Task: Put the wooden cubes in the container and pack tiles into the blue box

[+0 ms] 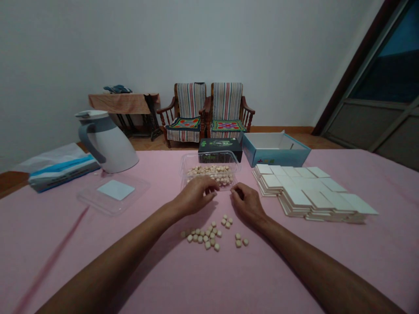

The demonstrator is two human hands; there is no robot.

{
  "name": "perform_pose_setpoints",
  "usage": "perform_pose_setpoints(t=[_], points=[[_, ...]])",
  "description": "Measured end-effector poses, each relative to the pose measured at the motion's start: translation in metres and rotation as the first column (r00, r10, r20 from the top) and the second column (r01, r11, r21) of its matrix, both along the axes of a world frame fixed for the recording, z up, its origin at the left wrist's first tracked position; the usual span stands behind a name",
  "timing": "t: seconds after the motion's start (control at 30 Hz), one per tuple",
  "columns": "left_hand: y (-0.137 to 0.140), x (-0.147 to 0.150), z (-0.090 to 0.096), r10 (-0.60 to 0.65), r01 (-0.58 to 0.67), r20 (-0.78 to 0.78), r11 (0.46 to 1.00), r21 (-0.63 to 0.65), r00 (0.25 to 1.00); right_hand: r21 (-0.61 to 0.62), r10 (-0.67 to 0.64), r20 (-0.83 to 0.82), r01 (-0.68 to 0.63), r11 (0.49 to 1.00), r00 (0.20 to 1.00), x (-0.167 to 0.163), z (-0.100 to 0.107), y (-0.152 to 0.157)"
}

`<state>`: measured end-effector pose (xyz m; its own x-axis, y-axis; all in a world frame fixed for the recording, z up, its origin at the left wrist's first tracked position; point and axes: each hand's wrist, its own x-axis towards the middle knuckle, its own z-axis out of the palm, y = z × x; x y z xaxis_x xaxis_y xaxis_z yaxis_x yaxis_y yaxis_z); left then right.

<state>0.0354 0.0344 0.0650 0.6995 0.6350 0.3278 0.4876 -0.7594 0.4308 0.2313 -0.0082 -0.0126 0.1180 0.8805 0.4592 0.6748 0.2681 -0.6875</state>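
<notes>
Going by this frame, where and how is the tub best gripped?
Probably by its left and right walls, just under the rim, with the left hand coming from the left and the right hand from the right. The tub is open-topped and holds many loose cubes, so a level two-sided hold should limit spilling.

Both bare forearms, left (124, 250) and right (304, 258), slant inward toward the middle of the worktop's (222, 283) far edge. The left hand (195, 194) is palm down, its fingers bent and its thumb apart from them. Just beside it, the right hand (248, 201) curls loosely; whether its fingertips meet is unclear.
</notes>
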Motion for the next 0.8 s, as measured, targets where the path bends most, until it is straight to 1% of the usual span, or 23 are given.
perform_pose_setpoints(t=[0.07, 0.1, 0.17, 0.23, 0.33, 0.4, 0.47, 0.53, 0.6, 0.63, 0.7, 0.73, 0.77, 0.8], points=[[-0.01, 0.005, -0.011, -0.155, 0.148, -0.072, 0.984, -0.098, 0.985, -0.027, -0.097, -0.053, 0.095, 0.995, 0.994, 0.003, 0.0, 0.002], [-0.014, 0.008, -0.015, -0.213, 0.2, -0.094, 0.971, -0.131, 0.973, -0.042, -0.128, -0.066, 0.125, 0.991, 0.99, 0.005, 0.0, 0.003], [-0.019, 0.011, -0.023, -0.312, 0.289, -0.12, 0.941, -0.179, 0.942, -0.066, -0.141, -0.078, 0.136, 0.988, 0.987, 0.008, -0.001, 0.005], [-0.02, 0.013, -0.028, -0.363, 0.335, -0.121, 0.92, -0.203, 0.924, -0.084, -0.12, -0.071, 0.114, 0.99, 0.99, 0.009, -0.002, 0.005], [-0.02, 0.013, -0.034, -0.362, 0.334, -0.117, 0.92, -0.205, 0.925, -0.099, -0.098, -0.037, 0.094, 0.991, 0.994, 0.009, -0.002, 0.005], [-0.021, 0.013, -0.034, -0.342, 0.315, -0.137, 0.931, -0.187, 0.93, -0.103, -0.094, -0.017, 0.092, 0.99, 0.995, 0.008, -0.003, 0.005], [-0.02, 0.013, -0.029, -0.304, 0.281, -0.161, 0.948, -0.148, 0.939, -0.101, -0.095, -0.002, 0.094, 0.99, 0.996, 0.008, -0.003, 0.005], [-0.015, 0.011, -0.019, -0.215, 0.204, -0.155, 0.975, -0.087, 0.964, -0.103, -0.091, 0.011, 0.091, 0.99, 0.996, 0.009, -0.003, 0.005], [-0.006, 0.007, -0.005, -0.074, 0.075, -0.097, 0.997, -0.003, 0.993, -0.109, -0.088, 0.022, 0.09, 0.99, 0.996, 0.009, -0.004, 0.006], [0.0, 0.004, 0.002, 0.001, 0.002, -0.052, 0.999, 0.051, 0.999, -0.111, -0.086, 0.025, 0.088, 0.99, 0.996, 0.009, -0.004, 0.006], [0.011, -0.001, 0.014, 0.17, -0.18, 0.077, 0.971, 0.155, 0.982, -0.111, -0.081, 0.026, 0.083, 0.99, 0.996, 0.01, -0.003, 0.006], [0.014, -0.003, 0.017, 0.221, -0.244, 0.134, 0.952, 0.186, 0.966, -0.109, -0.079, 0.027, 0.081, 0.991, 0.997, 0.01, -0.003, 0.006], [0.017, -0.004, 0.019, 0.248, -0.28, 0.174, 0.94, 0.197, 0.953, -0.105, -0.077, 0.029, 0.08, 0.991, 0.997, 0.01, -0.003, 0.006], [0.017, -0.004, 0.019, 0.244, -0.278, 0.185, 0.942, 0.187, 0.952, -0.102, -0.076, 0.032, 0.079, 0.992, 0.997, 0.01, -0.002, 0.006]])
